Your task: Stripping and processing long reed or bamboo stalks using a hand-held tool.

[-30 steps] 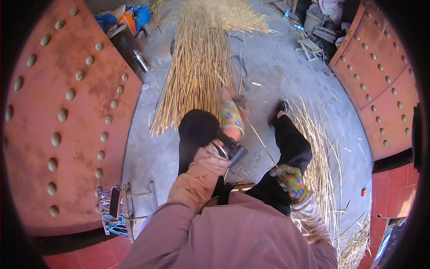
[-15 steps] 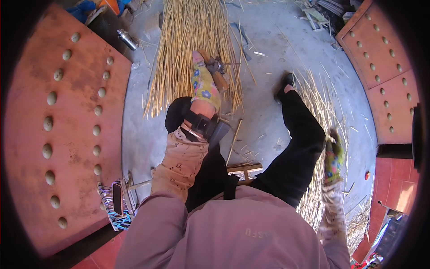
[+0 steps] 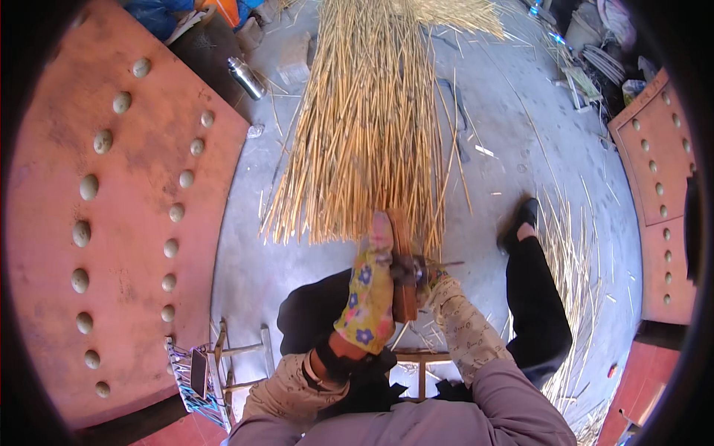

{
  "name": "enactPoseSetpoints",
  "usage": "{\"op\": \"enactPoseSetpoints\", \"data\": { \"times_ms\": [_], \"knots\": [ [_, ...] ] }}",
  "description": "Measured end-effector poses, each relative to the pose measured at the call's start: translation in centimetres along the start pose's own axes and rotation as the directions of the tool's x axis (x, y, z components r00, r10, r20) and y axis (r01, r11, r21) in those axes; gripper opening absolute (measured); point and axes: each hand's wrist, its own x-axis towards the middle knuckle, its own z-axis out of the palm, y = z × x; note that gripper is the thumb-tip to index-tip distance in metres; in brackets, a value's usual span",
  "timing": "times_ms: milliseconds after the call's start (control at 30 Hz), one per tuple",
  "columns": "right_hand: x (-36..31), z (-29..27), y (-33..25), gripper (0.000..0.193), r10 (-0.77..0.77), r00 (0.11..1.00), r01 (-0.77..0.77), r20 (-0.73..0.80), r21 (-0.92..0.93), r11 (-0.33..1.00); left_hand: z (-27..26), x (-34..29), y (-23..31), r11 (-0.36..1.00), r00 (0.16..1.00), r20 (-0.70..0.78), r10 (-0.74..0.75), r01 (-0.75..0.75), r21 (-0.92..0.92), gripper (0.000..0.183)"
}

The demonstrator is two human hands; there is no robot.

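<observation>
A yellow flowered glove covers my left hand (image 3: 368, 297), which is closed round a narrow wooden block tool (image 3: 403, 301) with a dark metal fitting at its middle. A thin rod sticks out of the fitting to the right. My gloved right hand (image 3: 439, 288) is close against the tool's right side; its fingers are mostly hidden, so what they grip cannot be made out. Just beyond the tool lies a thick spread of straw-coloured stalks (image 3: 364, 141), cut ends toward me.
A second pile of stalks (image 3: 569, 260) lies right of my outstretched right leg. On the left are a studded red door (image 3: 134, 215), a steel flask (image 3: 246, 79) and a woven-seat stool with a phone (image 3: 198, 373) on it. Clutter (image 3: 595, 52) fills the far right.
My right hand has come from the stalks on the right to the tool. My left hand now holds the tool nearer my body. The view has shifted, so the stalks sit lower.
</observation>
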Motion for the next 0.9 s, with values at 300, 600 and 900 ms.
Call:
{"op": "enactPoseSetpoints", "data": {
  "times_ms": [300, 600, 900],
  "knots": [
    [-11.6, 1.0, -10.4, 0.015, -0.125, 0.981, 0.076, 0.149, 0.299, 0.951, 1.1, 0.8, 0.7, 0.915, 0.944, -0.010, -0.331, 0.318, -0.247, 0.047],
    [-31.4, -0.2, -12.8, 0.021, -0.317, 0.868, 0.249, 0.382, 0.219, 0.944, 3.0, -2.0, -2.5, 0.981, 0.938, 0.290, -0.191, 0.188, 0.040, 0.051],
    [-33.6, -4.4, -15.1, 0.029, -0.691, 0.271, 0.616, 0.671, 0.431, 0.660, 3.0, -10.2, -3.9, 0.970, 0.787, 0.569, -0.239, 0.162, 0.184, 0.046]
  ]
}}
